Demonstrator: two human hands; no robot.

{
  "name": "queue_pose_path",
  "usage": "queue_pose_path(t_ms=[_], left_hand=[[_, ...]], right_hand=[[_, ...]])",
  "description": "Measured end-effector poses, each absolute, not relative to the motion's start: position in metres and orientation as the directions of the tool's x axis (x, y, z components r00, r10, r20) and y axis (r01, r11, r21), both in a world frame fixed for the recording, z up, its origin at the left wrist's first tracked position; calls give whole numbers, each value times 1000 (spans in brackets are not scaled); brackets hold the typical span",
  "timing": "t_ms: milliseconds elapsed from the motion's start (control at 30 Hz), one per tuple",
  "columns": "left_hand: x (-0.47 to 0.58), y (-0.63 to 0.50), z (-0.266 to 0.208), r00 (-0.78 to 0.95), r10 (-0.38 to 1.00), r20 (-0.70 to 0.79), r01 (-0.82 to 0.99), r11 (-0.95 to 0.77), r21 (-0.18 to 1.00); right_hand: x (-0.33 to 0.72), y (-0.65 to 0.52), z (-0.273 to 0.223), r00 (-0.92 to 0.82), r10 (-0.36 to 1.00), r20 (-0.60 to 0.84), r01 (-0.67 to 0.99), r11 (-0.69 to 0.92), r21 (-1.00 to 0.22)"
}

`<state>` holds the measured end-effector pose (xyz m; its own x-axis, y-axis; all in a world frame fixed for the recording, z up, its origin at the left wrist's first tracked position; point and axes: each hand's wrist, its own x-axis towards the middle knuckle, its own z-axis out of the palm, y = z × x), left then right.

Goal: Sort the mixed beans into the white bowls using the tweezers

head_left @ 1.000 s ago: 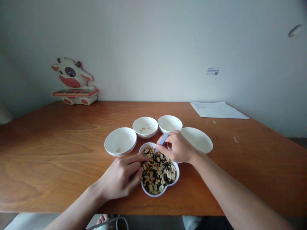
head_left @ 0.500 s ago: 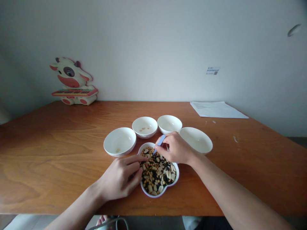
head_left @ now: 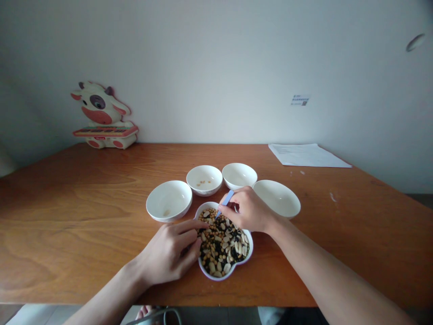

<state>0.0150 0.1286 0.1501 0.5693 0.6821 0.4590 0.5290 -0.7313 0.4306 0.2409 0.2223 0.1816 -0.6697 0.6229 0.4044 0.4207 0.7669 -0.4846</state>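
A white lobed dish (head_left: 251, 247) near the table's front holds a mix of peanuts, small yellow beans and dark seeds. On its left side my left hand (head_left: 174, 250) grips the rim, with the index finger stretched over the contents. My right hand (head_left: 248, 207) pinches light-blue tweezers (head_left: 225, 203) above the dish's far part, tips pointing down into the mix. Whether the tips hold anything is too small to tell. Behind the dish stand a left bowl (head_left: 155, 203) with a pale bit inside, a second bowl (head_left: 196, 175) with several small pieces, and a third bowl (head_left: 239, 174).
A right-hand white bowl (head_left: 282, 198) is partly behind my right hand. At the back left sits a cow toy with a keyboard (head_left: 104, 131). White papers (head_left: 306, 155) lie at the back right, and a label (head_left: 300, 100) is on the wall.
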Motion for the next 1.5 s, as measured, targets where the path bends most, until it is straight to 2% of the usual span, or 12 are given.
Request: queue_pose_path(t_ms=[267, 467, 600, 1000, 1100, 1200, 1367, 1500], left_hand=[[15, 130, 151, 565, 673, 478, 548, -739, 393], [13, 130, 149, 575, 679, 456, 542, -734, 409], [13, 130, 149, 574, 684, 451, 543, -730, 415], [14, 130, 151, 577, 682, 450, 539, -731, 418], [14, 131, 150, 578, 693, 430, 552, -720, 420], [14, 131, 149, 577, 693, 433, 554, -721, 416], [13, 130, 148, 569, 692, 444, 557, -722, 412], [15, 129, 150, 569, 680, 463, 545, -733, 407]], right_hand=[[253, 232, 188, -506, 718, 479, 462, 694, -552], [275, 252, 189, -211, 723, 657, 651, 606, -458], [282, 264, 186, -131, 723, 678, 760, 512, -399], [280, 268, 179, -238, 832, 501, 836, 439, -331], [281, 267, 180, -198, 837, 510, 823, 425, -376], [281, 262, 184, -197, 814, 547, 726, 496, -476], [274, 246, 191, -529, 666, 525, 421, 744, -519], [264, 237, 190, -677, 569, 468, 281, 787, -550]])
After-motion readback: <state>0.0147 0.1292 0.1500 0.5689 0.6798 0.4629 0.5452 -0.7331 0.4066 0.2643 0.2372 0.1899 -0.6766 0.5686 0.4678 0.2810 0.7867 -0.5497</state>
